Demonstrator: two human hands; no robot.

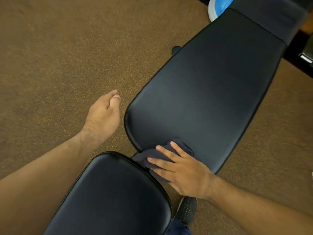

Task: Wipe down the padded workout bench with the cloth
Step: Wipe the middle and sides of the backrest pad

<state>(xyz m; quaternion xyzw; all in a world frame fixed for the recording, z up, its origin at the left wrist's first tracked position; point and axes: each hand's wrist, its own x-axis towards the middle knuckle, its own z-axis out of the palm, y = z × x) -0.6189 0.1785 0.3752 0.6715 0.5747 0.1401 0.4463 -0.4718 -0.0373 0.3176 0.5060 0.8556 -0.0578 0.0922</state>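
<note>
R hand (pixel 183 173) pressed flat, fingers straight, on dark cloth (pixel 162 155) at near end of long bench pad (pixel 211 92), by seat-pad gap. L hand (pixel 103 114) idle, loose, holding nothing. Judged early: most of pad apparently unwiped.

Under me the floor (pixel 59 48) is a brown, rubbery surface flecked with yellow-orange specks. My shoe (pixel 187 210), black with a perforated upper, stands on it, with a bit of dark blue trouser leg (pixel 177 228) just below it. Far ahead lies a round blue and white object (pixel 218 7), partly hidden, beside a dark grey padded strip (pixel 271 16). A shiny metal piece (pixel 305 58) shows at the far right on a black frame.
</note>
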